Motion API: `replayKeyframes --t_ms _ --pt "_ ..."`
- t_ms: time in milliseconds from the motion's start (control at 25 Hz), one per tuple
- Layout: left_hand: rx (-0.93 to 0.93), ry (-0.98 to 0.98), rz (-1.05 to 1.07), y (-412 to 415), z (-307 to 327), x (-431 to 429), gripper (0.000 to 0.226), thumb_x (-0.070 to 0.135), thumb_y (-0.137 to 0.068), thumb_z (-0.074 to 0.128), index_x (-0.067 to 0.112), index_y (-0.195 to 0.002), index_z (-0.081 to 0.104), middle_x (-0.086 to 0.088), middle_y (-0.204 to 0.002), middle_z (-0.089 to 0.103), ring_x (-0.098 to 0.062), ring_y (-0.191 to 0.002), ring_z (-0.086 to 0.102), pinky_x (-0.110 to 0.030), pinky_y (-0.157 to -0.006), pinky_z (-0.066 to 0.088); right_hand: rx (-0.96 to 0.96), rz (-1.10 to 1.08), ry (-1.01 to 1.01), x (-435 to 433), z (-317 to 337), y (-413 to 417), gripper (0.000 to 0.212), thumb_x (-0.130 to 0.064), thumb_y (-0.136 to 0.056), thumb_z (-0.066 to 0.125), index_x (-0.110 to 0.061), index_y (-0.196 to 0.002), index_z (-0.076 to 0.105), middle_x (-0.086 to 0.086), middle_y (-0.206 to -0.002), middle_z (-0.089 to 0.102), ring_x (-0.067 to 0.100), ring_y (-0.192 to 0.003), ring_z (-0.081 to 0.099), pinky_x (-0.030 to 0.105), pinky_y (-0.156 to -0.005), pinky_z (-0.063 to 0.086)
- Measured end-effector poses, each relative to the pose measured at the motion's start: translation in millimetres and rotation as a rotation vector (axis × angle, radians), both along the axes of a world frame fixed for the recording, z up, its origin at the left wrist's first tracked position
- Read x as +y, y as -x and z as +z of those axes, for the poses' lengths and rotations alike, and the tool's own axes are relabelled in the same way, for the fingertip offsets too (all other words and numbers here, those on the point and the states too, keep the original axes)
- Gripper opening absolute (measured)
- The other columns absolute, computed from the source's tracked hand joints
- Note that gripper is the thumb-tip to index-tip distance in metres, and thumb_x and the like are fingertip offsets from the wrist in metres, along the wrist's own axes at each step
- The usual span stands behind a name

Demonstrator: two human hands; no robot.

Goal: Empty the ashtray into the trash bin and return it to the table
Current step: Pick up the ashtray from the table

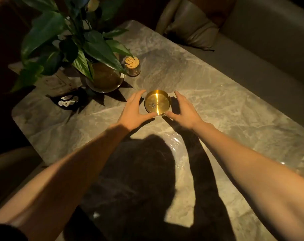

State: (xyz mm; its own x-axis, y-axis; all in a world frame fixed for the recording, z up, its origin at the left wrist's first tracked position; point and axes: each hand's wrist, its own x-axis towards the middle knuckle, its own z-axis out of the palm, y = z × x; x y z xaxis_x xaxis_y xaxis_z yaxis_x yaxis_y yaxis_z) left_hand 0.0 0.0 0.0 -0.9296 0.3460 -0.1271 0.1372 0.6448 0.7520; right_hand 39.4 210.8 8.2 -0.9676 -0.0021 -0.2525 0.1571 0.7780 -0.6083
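Both hands cup ashtray on table (grips open, thumbs touching rim).

Dim, warm yellow overall; lit from above and behind, near the head. Broad head-and-arms shadow thrown forward across the table, its nearer part dark. Bright streak of glare down the ashtray. Corners sunk in near-black. Wide-angle bending at the edges; forearms and lower right soft, slightly blurred.
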Motion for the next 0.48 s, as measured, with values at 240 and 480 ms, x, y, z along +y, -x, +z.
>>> replayKeyframes --t_ms 240,480 --pt "-0.066 -0.01 -0.004 12 -22 8 0.115 0.033 -0.057 0.093 0.011 -0.15 0.029 -0.012 -0.151 0.041 -0.025 -0.137 0.043 -0.034 -0.113 0.037 -0.031 0.056 0.052 0 -12 8 0.087 -0.037 -0.078 0.076 -0.008 -0.144 0.028 0.012 -0.143 0.046 0.029 -0.131 0.043 0.03 -0.102 0.033" --pt "-0.094 -0.03 0.029 15 -27 18 0.112 0.025 -0.058 0.093 0.012 -0.149 0.03 -0.012 -0.145 0.048 -0.023 -0.132 0.049 -0.022 -0.103 0.037 -0.027 -0.003 0.055 -2 -19 9 0.089 -0.03 -0.079 0.076 -0.012 -0.149 0.024 0.013 -0.146 0.046 0.031 -0.134 0.042 0.037 -0.11 0.033"
